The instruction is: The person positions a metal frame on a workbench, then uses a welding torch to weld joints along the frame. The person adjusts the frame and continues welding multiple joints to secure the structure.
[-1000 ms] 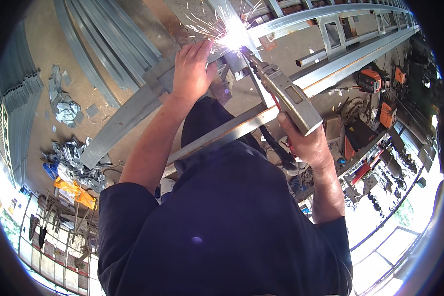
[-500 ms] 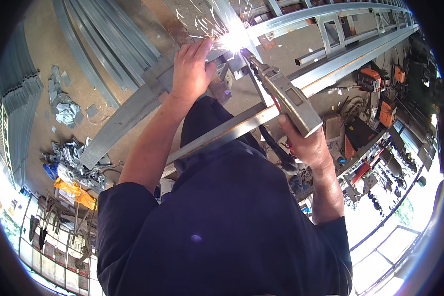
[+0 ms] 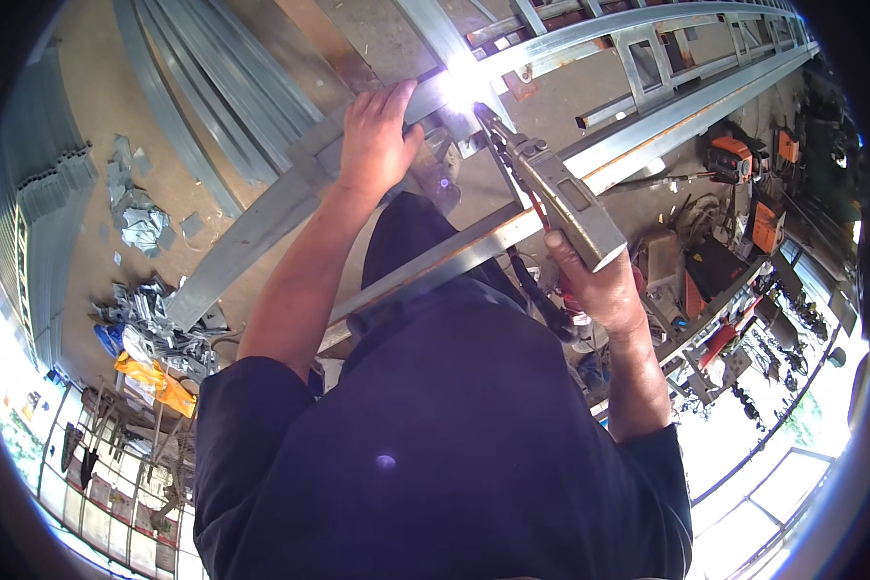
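My left hand (image 3: 377, 135) is closed over a long grey steel tube (image 3: 232, 256), which slants down to the left. Close beyond its fingertips, a white glow (image 3: 462, 85) burns where this tube meets a crossing steel bar (image 3: 429, 24); the glare hides the joint itself. In my right hand (image 3: 604, 290) is a boxy metal welding gun (image 3: 572, 198), gripped at its rear end. The gun's narrow tip points up and left into the glow. Another steel bar (image 3: 445, 259) with a rusty line along it runs below the gun, across in front of my body.
Long grey steel profiles (image 3: 217, 92) lie on the floor at the upper left, and more are stacked (image 3: 53, 188) farther left. Metal offcuts (image 3: 159, 324) are heaped below them. A welded steel frame (image 3: 648, 68) stretches to the upper right. Orange machines (image 3: 730, 158) stand at the right.
The spray of sparks around the joint has gone, leaving a smaller white glow. Both hands keep their holds, and the gun has barely moved. The whole view has shifted slightly.
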`<state>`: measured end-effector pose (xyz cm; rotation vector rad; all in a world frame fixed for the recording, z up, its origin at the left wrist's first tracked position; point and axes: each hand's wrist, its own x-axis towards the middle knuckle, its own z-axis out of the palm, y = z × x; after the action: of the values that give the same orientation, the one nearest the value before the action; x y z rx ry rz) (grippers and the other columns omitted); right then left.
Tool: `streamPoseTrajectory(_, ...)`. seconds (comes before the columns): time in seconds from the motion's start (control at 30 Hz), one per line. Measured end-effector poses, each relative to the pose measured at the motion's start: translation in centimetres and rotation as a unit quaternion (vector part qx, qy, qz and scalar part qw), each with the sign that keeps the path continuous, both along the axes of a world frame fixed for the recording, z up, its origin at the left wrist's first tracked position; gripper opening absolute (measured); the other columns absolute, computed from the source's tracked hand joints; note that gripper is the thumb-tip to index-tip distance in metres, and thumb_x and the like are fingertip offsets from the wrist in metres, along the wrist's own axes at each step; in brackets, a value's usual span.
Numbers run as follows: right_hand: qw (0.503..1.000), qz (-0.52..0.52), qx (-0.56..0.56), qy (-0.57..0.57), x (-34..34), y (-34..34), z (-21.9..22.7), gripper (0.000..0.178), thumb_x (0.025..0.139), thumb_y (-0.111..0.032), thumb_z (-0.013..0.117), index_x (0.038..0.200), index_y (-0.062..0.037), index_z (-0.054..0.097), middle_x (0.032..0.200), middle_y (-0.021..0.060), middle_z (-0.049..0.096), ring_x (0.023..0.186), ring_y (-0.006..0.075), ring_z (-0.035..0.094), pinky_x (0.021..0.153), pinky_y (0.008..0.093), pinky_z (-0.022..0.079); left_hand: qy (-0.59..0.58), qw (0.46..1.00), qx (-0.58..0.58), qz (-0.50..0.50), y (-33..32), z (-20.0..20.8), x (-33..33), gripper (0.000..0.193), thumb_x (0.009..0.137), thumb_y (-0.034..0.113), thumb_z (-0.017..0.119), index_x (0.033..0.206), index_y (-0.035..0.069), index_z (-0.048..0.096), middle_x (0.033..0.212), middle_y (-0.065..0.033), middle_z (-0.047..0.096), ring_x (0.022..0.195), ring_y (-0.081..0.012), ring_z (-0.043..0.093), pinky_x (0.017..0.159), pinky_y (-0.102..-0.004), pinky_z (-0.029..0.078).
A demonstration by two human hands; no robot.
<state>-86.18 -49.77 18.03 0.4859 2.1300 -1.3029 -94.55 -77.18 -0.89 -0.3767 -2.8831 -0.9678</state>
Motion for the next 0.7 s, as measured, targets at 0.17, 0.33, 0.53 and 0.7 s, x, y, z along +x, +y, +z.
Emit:
streamPoseTrajectory(0.17,0.999,0.023,0.012,0.033,0.3,-0.3,-1.0,0.062,0.097,-0.028,0.076,0.148,-0.0026,0.051,0.118,0.0134,0.073,0.109,0.0172,0.067,0.098,0.0345,0.052,-0.015,1.000,0.015,0.013,0.2,0.1,0.2,0.064,0.078,0.014,0.079,0.138,0.006,0.059,0.126,-0.0160,0.067,0.118,-0.0359,0.060,0.105,-0.0472,0.046)
streamPoseTrajectory(0.33,0.996,0.055,0.043,0.051,-0.2,-0.4,-1.0,0.064,0.097,-0.031,0.076,0.149,-0.0046,0.050,0.123,0.0178,0.072,0.116,0.0259,0.070,0.100,0.0372,0.053,-0.030,0.999,0.013,0.034,0.5,0.0,0.4,0.073,0.078,0.013,0.081,0.145,0.007,0.053,0.127,-0.0176,0.065,0.119,-0.0382,0.060,0.107,-0.0474,0.045)
streamPoseTrajectory(0.53,0.994,0.058,0.056,0.073,-0.2,-0.5,-1.0,0.064,0.096,-0.031,0.077,0.148,-0.0047,0.051,0.124,0.0188,0.072,0.116,0.0268,0.070,0.099,0.0373,0.053,-0.118,0.989,0.049,0.069,0.7,1.8,0.9,0.085,0.078,0.011,0.081,0.153,0.006,0.043,0.138,-0.0228,0.059,0.126,-0.0420,0.057,0.110,-0.0487,0.045)
streamPoseTrajectory(0.7,0.994,0.054,0.056,0.080,-0.2,-0.4,-1.0,0.064,0.096,-0.032,0.077,0.148,-0.0033,0.052,0.125,0.0198,0.071,0.118,0.0282,0.070,0.099,0.0371,0.054,-0.023,0.991,0.058,0.121,0.5,1.8,3.3,0.075,0.082,0.012,0.076,0.151,0.005,0.046,0.142,-0.0251,0.054,0.132,-0.0430,0.052,0.113,-0.0483,0.043)
